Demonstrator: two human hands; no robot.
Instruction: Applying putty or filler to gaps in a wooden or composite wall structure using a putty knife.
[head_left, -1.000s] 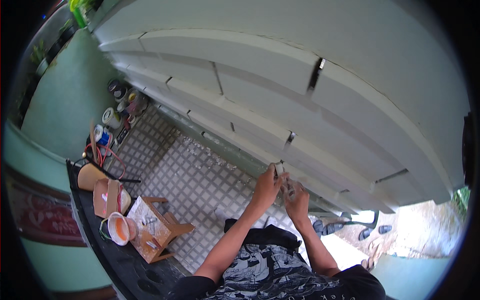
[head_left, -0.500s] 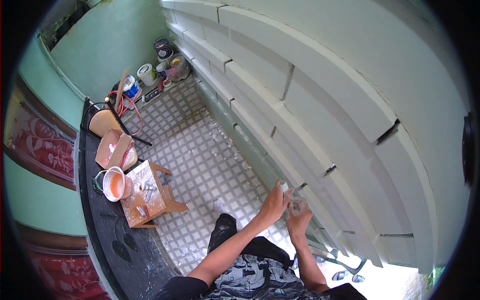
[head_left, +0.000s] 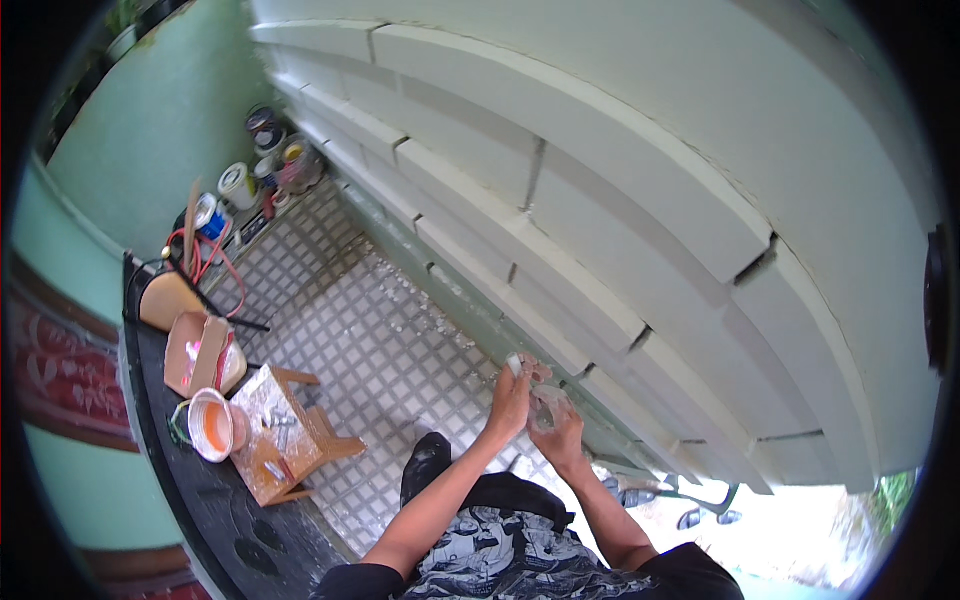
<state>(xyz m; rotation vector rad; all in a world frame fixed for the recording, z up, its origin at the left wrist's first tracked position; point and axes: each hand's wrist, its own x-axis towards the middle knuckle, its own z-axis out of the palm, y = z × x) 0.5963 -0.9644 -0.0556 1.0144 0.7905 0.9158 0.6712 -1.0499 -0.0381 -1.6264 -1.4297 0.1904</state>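
In front of the panelled wall, my left hand is closed around a small white piece whose end sticks out past the thumb. Just right of it and slightly lower, my right hand grips a clear, crumpled plastic-looking thing, smeared whitish; its exact kind does not show. A pinkish bit shows at the left fingertips, too small to name. The wall's white raised blocks run in rows with dark open joints between some of them.
A wooden stool dusted white carries small tools; beside it are a bucket with orange inside and a cardboard box. A black-framed chair stands behind. Paint tubs fill the far corner. White crumbs lie on the tiled floor.
My view has shifted, so the stool and tubs sit further left and lower or higher. Both hands are a little apart from the lower blocks, with the clear thing more plainly visible.
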